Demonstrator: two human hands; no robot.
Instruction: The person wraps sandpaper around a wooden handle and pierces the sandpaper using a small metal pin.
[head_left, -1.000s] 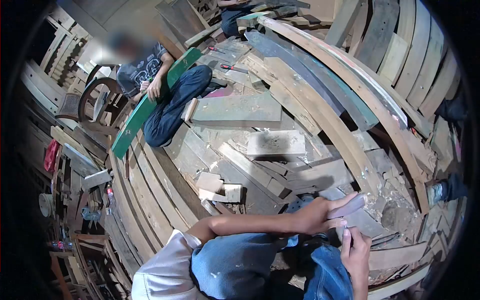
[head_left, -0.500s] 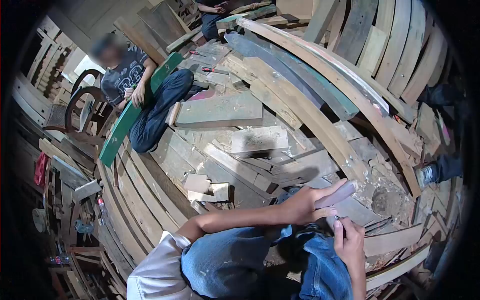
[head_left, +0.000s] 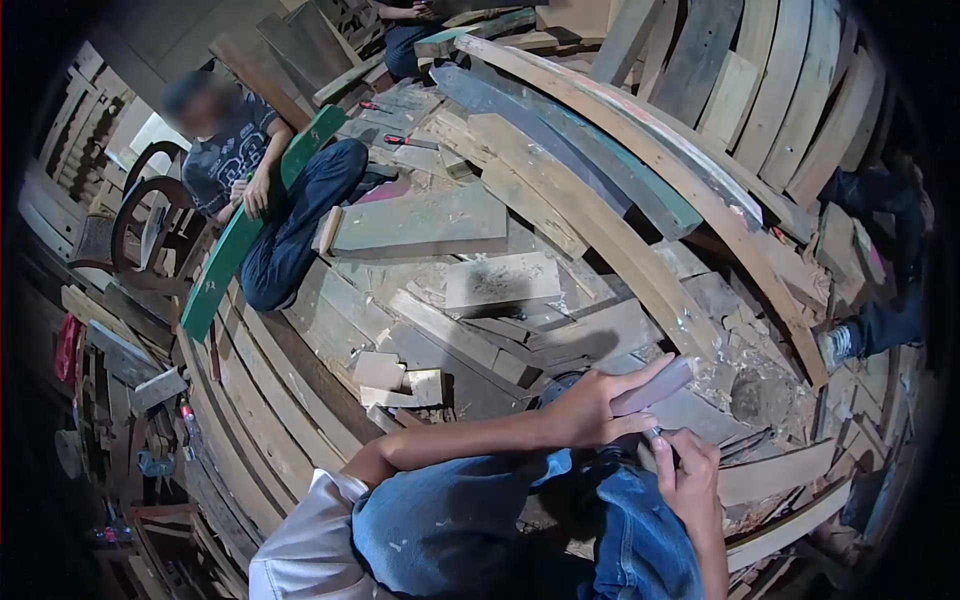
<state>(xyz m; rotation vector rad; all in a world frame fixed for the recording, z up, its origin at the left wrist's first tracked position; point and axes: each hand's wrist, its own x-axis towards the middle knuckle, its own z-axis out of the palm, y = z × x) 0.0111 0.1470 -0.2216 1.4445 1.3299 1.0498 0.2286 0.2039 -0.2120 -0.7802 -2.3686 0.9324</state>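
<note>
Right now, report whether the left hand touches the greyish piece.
Touching: the head view shows the left hand clasping the greyish piece, one digit along its edge.

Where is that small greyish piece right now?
In the head view, right of centre, the greyish piece is in the person's left hand, just above the right hand.
</note>
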